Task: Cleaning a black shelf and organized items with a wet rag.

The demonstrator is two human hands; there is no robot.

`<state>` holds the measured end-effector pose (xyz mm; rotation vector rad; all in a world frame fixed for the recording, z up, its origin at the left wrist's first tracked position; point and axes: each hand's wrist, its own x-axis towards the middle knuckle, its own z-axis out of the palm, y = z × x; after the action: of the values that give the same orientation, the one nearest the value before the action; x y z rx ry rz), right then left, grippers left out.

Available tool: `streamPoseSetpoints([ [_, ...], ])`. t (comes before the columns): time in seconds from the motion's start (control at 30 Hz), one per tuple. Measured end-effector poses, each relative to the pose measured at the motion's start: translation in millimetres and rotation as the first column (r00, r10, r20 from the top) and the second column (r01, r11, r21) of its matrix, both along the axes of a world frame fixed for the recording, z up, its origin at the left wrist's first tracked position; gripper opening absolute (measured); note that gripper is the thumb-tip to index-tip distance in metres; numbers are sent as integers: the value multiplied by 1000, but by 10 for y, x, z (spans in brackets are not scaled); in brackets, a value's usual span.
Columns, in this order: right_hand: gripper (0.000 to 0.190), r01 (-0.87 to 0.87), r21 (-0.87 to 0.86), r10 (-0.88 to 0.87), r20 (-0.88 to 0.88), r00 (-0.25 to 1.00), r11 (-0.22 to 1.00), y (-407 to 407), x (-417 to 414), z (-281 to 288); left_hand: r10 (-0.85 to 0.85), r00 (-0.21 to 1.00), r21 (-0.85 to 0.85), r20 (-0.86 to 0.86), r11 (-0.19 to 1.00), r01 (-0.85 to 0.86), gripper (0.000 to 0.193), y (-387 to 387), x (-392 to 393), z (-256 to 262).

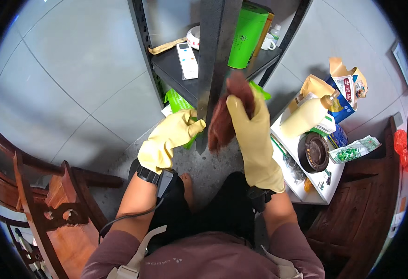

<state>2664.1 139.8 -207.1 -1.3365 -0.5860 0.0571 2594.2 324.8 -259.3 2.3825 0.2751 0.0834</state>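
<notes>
My left hand (176, 134), in a yellow rubber glove, grips the left edge of a dark metal shelf post (212, 55) near its lower end. Its thumb lies across the front and the fingers go behind. My right hand (254, 139), gloved the same way, is shut on a folded reddish-brown cloth (223, 120). The cloth is motion-blurred and lies at the right side of the post; whether it touches is hard to tell. Behind the post, a dark shelf board (174, 66) holds a white remote control (188, 61) and a tall green tea canister (247, 35).
Right of me, a white cabinet (324, 191) carries a cream pump bottle (305, 117), a dark round ashtray (314, 152), boxes and packets. Carved wooden chairs flank me at left (71, 240) and right (354, 209). A green bag (178, 101) sits under the shelf board.
</notes>
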Motion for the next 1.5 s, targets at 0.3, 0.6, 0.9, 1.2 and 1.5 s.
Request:
streamPoseSetpoints([
  [0.3,22,103,-405,125,499,858,909,115,257,-1081,-123,977,67,176,991,113,26,48,70,-180],
  [0.6,40,206,-141,-108,509,854,968,218,77,-89,-148,962,-23,229,987,158,21,96,-24,-293],
  [0.9,56,380,123,-279,878,389,917,392,231,591,-100,985,-67,141,992,110,24,-9,-30,-96],
  [1.2,51,384,-200,32,915,401,901,175,260,-169,-77,951,165,300,986,28,25,154,-30,-294],
  [1.5,11,881,-315,424,893,148,354,558,-162,-233,169,955,8,242,984,-176,30,347,-94,-376],
])
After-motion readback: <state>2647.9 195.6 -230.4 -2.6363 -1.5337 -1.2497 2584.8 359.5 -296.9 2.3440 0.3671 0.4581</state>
